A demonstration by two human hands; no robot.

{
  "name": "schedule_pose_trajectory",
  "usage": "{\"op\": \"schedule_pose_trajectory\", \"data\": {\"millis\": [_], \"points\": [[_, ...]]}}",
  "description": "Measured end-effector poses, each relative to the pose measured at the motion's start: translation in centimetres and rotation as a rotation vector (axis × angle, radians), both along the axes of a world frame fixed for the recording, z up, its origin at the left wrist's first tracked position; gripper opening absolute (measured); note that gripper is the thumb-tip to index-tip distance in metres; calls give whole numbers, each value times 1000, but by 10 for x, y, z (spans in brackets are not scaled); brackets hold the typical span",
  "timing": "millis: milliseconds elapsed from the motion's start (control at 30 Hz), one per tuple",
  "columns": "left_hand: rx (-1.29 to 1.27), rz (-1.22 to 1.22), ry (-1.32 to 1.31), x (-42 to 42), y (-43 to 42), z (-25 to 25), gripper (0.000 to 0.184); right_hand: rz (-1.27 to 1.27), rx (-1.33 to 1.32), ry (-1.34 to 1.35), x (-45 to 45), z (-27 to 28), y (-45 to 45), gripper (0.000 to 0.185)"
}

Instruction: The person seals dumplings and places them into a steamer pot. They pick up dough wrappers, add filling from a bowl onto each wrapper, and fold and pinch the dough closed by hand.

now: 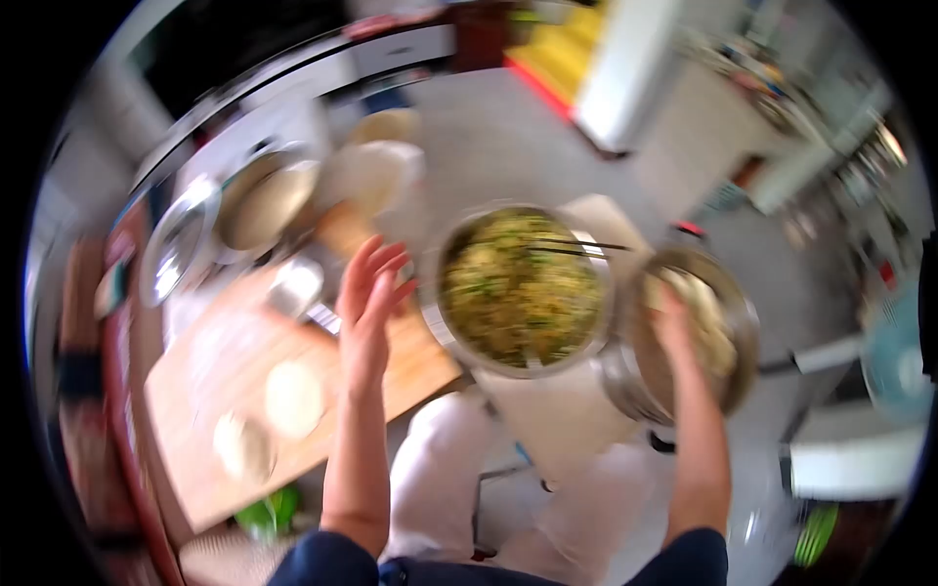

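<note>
My left hand [375, 288] is raised, empty, with fingers apart, between the wooden board and a metal bowl [437, 317]. Chopped green and yellow filling [518, 293] fills that bowl, and a pair of chopsticks [576, 248] rests across its right side. My right hand [672, 327] reaches into a steamer pot [747, 337] on the right, against pale stuffed dough pieces [715, 327]. Blur hides its fingers, so whether it grips one is unclear. Two flat dough rounds [293, 398] lie on the floured wooden board [186, 391].
A metal scraper or cleaver-like tool [322, 317] lies at the board's far edge. Behind it stand a large pot [259, 205], a shiny lid [181, 239] and a whitish container [376, 181]. A yellow step structure [557, 59] and a white pillar [625, 78] stand farther off.
</note>
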State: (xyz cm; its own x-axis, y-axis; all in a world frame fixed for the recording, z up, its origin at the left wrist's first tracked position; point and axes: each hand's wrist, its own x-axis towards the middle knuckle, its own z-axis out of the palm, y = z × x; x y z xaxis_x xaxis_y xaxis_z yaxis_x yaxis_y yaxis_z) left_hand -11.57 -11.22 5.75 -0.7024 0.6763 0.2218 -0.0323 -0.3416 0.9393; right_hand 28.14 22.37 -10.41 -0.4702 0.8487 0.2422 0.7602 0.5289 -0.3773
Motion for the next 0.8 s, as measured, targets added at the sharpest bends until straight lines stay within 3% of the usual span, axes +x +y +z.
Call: {"op": "schedule_pose_trajectory", "data": {"millis": [33,100,133,167,233,367,500,633,800], "points": [[-25,53,34,-19,-22,4,50,108,141,-57,1,13,-3,60],[-38,125,37,-67,-74,2,48,155,40,-14,8,30,-2,66],[-79,187,56,-94,-104,-4,47,-17,-89,-128,-7,74,-28,66],[-119,263,89,-118,-136,-7,44,61,-85,184,21,34,-1,59],[-283,425,188,-165,-198,-34,34,131,70,223,26,60,-23,49],[-806,536,445,-226,-310,-113,20,107,-29,282,-2,116,-111,39],[-946,357,474,-197,-315,-141,20,140,-65,242,-15,121,-157,34],[-1036,346,602,-183,-285,-160,19,302,-100,250,-51,142,-206,29],[-1206,384,658,-187,-269,-167,12,305,-84,158,-60,163,-236,29]]}}
